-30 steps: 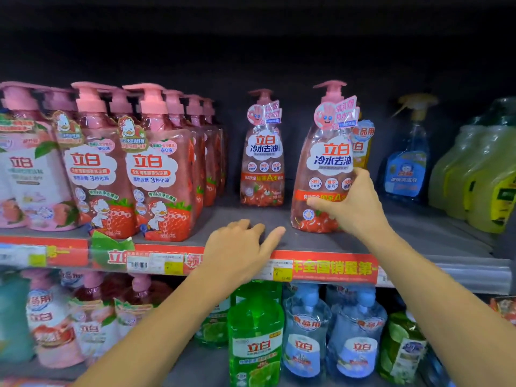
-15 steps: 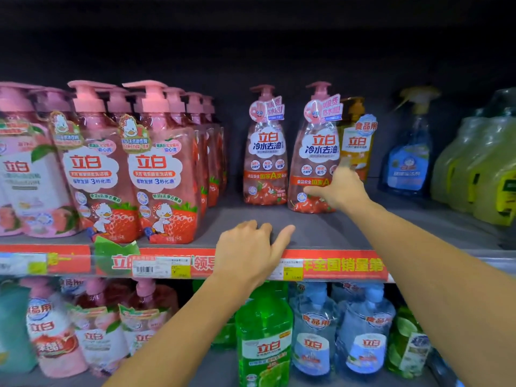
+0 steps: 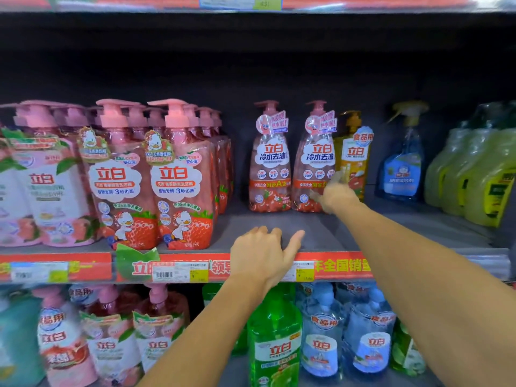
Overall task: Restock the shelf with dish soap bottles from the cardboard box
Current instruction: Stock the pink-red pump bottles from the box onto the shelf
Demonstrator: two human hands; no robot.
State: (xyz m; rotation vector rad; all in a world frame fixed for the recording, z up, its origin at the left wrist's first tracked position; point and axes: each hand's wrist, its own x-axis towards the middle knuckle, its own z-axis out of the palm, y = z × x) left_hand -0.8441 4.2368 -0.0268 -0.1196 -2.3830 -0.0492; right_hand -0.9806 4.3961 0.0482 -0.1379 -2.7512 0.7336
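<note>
Dish soap bottles (image 3: 314, 163) of the slim kind with red strawberry labels stand two in a row at the back of the shelf (image 3: 321, 233), side by side and upright. My right hand (image 3: 336, 194) reaches deep to the right one of the pair and lies against its lower front; it is blurred, so I cannot tell whether the fingers curl round the bottle or only touch it. The other slim bottle (image 3: 269, 163) stands just left of that hand, apart from it. My left hand (image 3: 264, 255) rests on the shelf's front edge, nearer to me than both bottles, fingers bent over the lip and thumb stretched out to the right, holding nothing.

Behind my right hand one yellow pump bottle (image 3: 353, 155) touches the pair's right side. Right of that hand stands one blue spray bottle (image 3: 400, 163). Far left of my left hand, wide pink pump bottles (image 3: 148, 177) stand in two front rows, clear plastic, glossy, with duck pictures. Below my left wrist stands one green bottle (image 3: 275, 339), translucent.
</note>
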